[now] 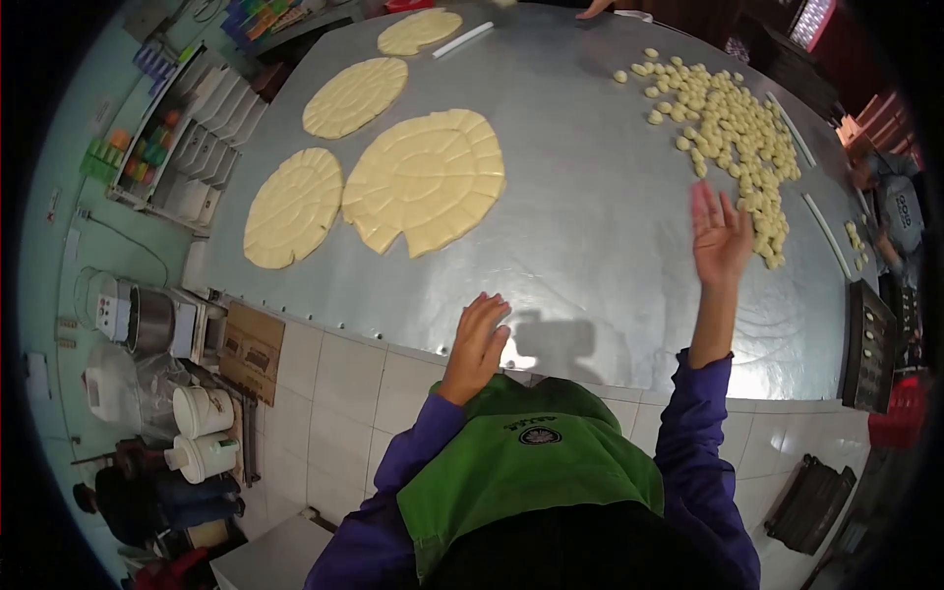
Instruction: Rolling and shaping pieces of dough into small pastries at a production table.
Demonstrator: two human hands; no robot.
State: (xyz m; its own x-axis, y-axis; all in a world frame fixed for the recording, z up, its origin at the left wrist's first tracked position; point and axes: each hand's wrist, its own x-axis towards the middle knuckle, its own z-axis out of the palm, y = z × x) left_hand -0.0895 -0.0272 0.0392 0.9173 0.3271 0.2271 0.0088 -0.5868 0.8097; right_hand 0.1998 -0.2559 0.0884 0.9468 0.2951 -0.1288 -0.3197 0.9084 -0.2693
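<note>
Bare hands over a steel desk (590, 226) of dough.

The right hand (721, 234) is raised with its fingers spread, its grip wide open and holding nothing, just beside the near end of the heap of small dough pieces (733, 133) at the desk's right. The left hand (479, 339) rests flat near the desk's front edge, fingers loosely open, grip empty. Four scored flat dough rounds lie to the left, the largest round (425, 181) nearest the left hand but apart from it.
</note>
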